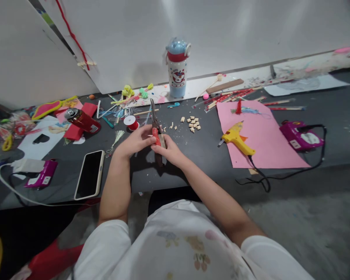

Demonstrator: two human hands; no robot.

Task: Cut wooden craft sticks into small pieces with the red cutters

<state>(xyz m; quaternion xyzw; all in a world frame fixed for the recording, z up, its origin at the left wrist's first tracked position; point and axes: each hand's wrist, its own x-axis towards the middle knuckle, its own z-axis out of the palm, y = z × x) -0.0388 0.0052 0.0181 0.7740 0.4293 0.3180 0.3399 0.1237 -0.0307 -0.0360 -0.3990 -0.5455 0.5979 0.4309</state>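
Note:
Both of my hands meet over the dark table near its front edge. My left hand [140, 140] is closed around a red-handled metal hand tool [155, 134], like pliers or shears, with its narrow metal end pointing away from me. My right hand [171, 151] is closed at the tool's lower right side, thumb against it, beside a flat tan-grey part [162, 140]. Whether that part belongs to the tool I cannot tell. Small cut wooden pieces [194, 123] lie beyond my right hand, with crumbs around them. A spool of red thread [131, 123] stands just left of my left hand.
A phone [89, 175] and red can [83, 120] lie left; a bottle [177, 70] stands at the back. Right, a yellow glue gun [237, 138] rests on pink paper [268, 136], its cord by a purple power strip [300, 136]. Red-wrapped sticks [233, 96] lie behind.

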